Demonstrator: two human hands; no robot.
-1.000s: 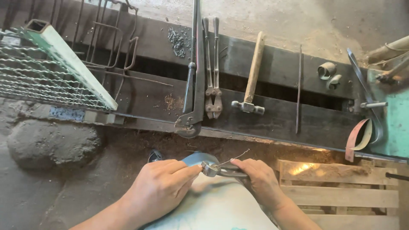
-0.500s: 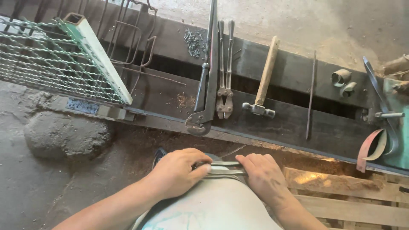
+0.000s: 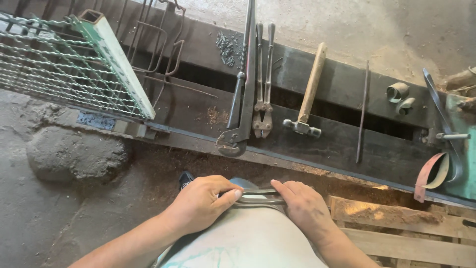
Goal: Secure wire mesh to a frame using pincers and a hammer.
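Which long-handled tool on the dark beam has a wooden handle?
The hammer, right of the bolt cutters; the other tools there are all metal.

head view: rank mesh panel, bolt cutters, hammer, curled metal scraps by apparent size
1. Mesh panel, cropped by the frame edge.
2. Bolt cutters.
3. Hammer, slightly shorter than the cutters; close call.
4. Curled metal scraps, smallest.
All lie at similar distance.

Hammer [image 3: 305, 101] right of bolt cutters [image 3: 262, 84]
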